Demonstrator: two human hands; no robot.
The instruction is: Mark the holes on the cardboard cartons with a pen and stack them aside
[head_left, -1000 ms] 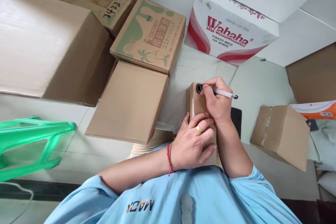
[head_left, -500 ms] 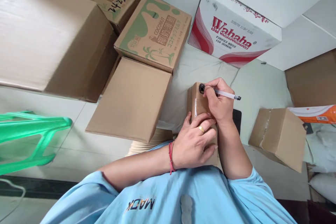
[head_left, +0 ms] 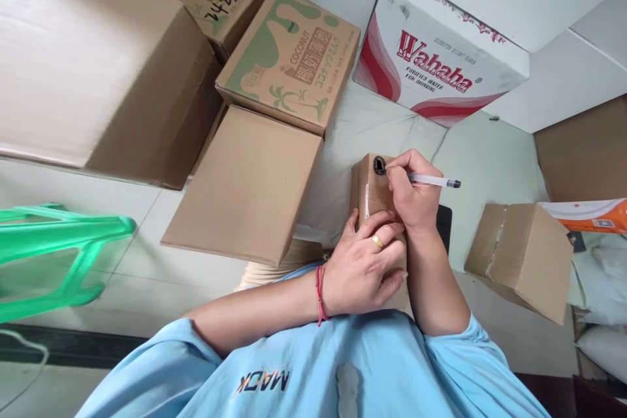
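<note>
A small brown cardboard box (head_left: 377, 192) lies close to my body, with a white label strip on its top near the left edge. My left hand (head_left: 365, 264), with a gold ring and a red wrist cord, bends its fingers over the near part of the box and holds it. In my right hand (head_left: 415, 192) is a pen (head_left: 434, 180) with a whitish barrel, gripped between thumb and fingers. Its dark end points right; the tip is hidden by my fingers beside a black ring-shaped mark (head_left: 379, 165) with a dark centre at the box's far end.
Larger cartons stand left, among them a coconut carton (head_left: 294, 59) and a plain box (head_left: 245, 183). A Wahaha water carton (head_left: 435, 59) is at the back. On the right sits another box (head_left: 519, 248) near an orange pack (head_left: 588, 214). A green stool (head_left: 73, 261) is at far left.
My right hand and pen have shifted slightly right, off the black mark, so more of the mark shows. My left hand stays on the box.
</note>
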